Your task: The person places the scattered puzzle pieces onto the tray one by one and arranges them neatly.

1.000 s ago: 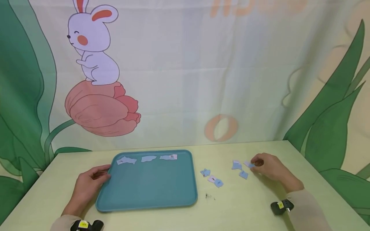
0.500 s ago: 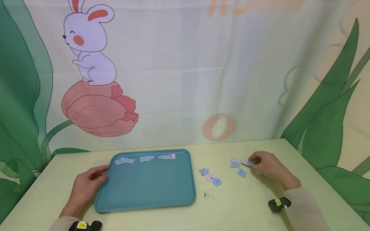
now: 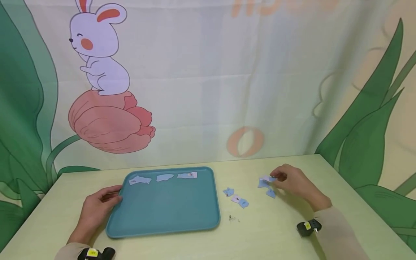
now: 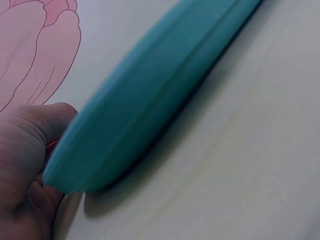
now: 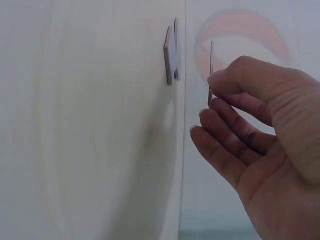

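My right hand [image 3: 295, 186] pinches a thin, irregular blue-and-pale card piece [image 5: 211, 57] between thumb and forefinger. In the right wrist view the piece is edge-on and raised off the table. Just beyond and below it lie two more blue card pieces, one larger [image 3: 262, 184] and one smaller [image 3: 270, 194]. At the left, my left hand [image 3: 97, 209] grips the rim of a teal tray [image 3: 165, 216]; the left wrist view shows the thumb against the tray's edge. Along the tray's far side three torn-edged strips [image 3: 139, 180] lie in a row.
Right of the tray, a star-like blue piece [image 3: 228, 192], a pale piece [image 3: 236, 199] and a rounded blue piece [image 3: 243, 203] lie on the pale table [image 3: 260, 234]. A small dark mark [image 3: 231, 218] is nearer. A printed curtain [image 3: 201, 90] hangs behind.
My right hand has moved left with the pinched card piece, which now overlaps the larger blue piece in the head view. My left hand stays at the tray's rim.
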The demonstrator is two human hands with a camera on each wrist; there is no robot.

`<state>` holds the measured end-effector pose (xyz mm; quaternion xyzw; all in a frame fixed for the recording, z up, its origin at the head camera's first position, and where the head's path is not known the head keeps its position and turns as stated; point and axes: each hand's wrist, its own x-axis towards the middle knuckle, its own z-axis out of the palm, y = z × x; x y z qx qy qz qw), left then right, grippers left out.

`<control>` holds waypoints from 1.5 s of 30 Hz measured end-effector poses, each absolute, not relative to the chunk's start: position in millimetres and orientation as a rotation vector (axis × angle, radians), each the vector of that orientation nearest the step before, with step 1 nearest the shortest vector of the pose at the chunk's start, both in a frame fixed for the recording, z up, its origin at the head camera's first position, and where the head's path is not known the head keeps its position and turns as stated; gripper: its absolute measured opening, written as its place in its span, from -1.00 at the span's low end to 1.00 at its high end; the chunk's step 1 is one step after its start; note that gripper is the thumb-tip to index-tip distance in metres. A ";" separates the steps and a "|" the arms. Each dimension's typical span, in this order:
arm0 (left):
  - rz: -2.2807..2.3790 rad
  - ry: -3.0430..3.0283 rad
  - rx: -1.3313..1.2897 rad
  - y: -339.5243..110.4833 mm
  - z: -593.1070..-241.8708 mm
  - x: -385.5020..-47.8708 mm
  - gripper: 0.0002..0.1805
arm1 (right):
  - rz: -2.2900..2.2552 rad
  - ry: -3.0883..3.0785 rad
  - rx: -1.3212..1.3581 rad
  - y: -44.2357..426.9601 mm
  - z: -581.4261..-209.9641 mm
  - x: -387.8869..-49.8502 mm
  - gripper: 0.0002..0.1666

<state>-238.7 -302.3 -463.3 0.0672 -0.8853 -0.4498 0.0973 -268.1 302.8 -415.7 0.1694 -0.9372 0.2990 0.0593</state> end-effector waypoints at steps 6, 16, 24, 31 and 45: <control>-1.321 -2.636 0.215 -301.4 -464.1 -239.3 -0.52 | 0.940 -2.788 0.547 284.9 -411.9 -272.6 -0.77; -1.302 -2.637 0.215 -302.0 -464.5 -241.0 -0.51 | 1.008 -2.723 0.680 242.8 -407.0 -290.4 -0.84; -1.304 -2.632 0.208 -301.6 -463.5 -240.2 -0.52 | 0.972 -2.731 0.799 209.1 -400.7 -305.9 -0.82; -1.303 -2.640 0.195 -302.4 -462.0 -237.5 -0.52 | 1.033 -2.745 0.855 181.7 -399.7 -319.3 -0.81; -1.304 -2.654 0.205 -302.1 -462.3 -236.8 -0.51 | 0.935 -2.831 0.925 144.2 -407.2 -333.2 -0.80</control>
